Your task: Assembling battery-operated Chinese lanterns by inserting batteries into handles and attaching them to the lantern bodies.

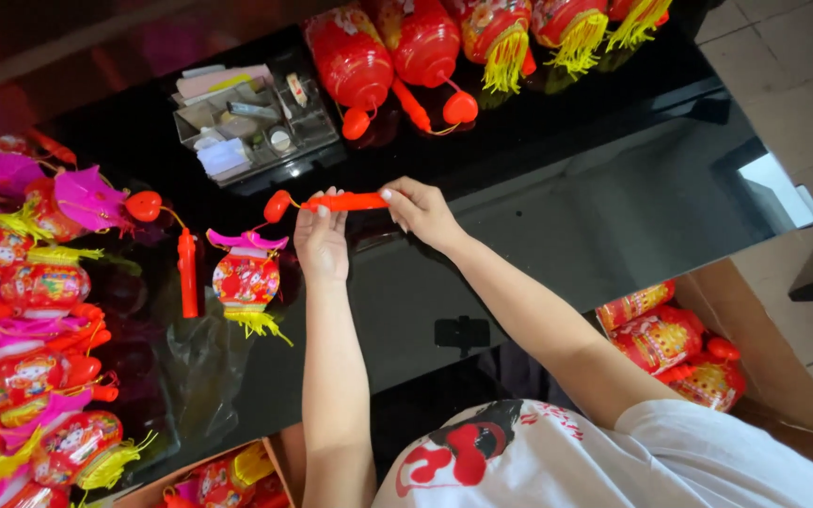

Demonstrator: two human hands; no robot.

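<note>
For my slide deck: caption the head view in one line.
Both hands, left hand and right hand, hold a red stick handle above a black glass table ringed by toy lanterns.

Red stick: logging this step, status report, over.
Left hand and right hand both grip red lantern stick, held level above black table. Small lantern hangs below. Nothing in the way.

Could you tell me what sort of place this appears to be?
Probably a small home workshop for assembling toy lanterns: finished lanterns piled on a glossy black table, a cardboard box of more on the tiled floor, and both hands holding a red handle stick.
</note>
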